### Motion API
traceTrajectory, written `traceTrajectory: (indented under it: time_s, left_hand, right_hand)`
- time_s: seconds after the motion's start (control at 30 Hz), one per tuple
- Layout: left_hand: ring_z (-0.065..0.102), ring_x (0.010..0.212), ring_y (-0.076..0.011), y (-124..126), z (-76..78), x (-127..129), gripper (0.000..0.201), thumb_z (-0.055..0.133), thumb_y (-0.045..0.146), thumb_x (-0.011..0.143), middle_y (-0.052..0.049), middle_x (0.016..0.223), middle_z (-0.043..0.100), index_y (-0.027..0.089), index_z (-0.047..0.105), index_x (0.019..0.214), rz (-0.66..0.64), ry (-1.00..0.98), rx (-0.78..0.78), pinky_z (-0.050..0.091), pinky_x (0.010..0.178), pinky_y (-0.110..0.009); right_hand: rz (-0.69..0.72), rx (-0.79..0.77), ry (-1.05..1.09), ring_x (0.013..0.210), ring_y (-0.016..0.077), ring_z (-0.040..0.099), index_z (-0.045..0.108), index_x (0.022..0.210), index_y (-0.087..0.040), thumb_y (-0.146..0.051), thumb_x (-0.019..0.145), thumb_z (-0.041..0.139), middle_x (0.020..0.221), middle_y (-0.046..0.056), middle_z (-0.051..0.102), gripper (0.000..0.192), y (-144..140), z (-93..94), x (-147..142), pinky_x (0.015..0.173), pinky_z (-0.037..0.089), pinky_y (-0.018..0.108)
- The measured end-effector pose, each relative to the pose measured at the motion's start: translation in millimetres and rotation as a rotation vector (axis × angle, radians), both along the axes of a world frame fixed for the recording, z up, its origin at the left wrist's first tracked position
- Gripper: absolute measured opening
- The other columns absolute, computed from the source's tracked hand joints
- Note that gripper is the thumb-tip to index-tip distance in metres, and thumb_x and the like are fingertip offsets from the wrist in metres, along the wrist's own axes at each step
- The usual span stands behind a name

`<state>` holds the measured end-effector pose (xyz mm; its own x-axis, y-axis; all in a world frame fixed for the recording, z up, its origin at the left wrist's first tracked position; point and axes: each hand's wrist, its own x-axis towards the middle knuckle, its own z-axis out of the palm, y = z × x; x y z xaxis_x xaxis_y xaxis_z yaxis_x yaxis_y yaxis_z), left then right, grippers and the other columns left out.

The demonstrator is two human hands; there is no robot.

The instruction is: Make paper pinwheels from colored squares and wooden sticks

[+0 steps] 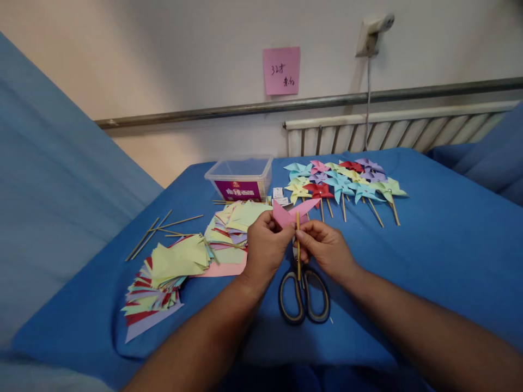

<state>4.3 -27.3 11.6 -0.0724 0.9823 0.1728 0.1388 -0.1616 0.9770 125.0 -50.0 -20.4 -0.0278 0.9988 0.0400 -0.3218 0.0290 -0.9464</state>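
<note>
A pink paper pinwheel (286,215) is between my hands, above the table's middle. My left hand (267,239) is closed on its paper from the left. A thin wooden stick (298,256) points down from the pinwheel toward me, and my right hand (324,245) pinches it near its upper part. Whether the stick is fastened to the paper, I cannot tell. Beneath my hands lie scissors (304,299) with dark handles toward me; their blades are mostly hidden.
Stacks of coloured paper (180,261) spread out at the left, beside loose sticks (151,234). Behind stand a clear plastic box (241,177) and small white boxes (280,196). Several finished pinwheels (339,182) lie at the back right of the blue-covered table (429,245).
</note>
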Motion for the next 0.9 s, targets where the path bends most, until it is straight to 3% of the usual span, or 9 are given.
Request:
traceTrajectory:
  time_s: [0.9]
  left_hand:
    - [0.060, 0.064, -0.0152, 4.4, -5.8, -2.8, 0.022, 0.074, 0.027, 0.064, -0.002, 0.072, 0.067, 0.015, 0.062, 0.078, -0.019, 0.018, -0.017, 0.043, 0.057, -0.024]
  right_hand:
    - [-0.043, 0.022, -0.057, 0.038, 0.0071, 0.048, 0.057, 0.072, -0.019, -0.048, 0.070, 0.075, 0.052, -0.007, 0.056, 0.034, 0.6, 0.7, 0.5, 0.037, 0.040, 0.020]
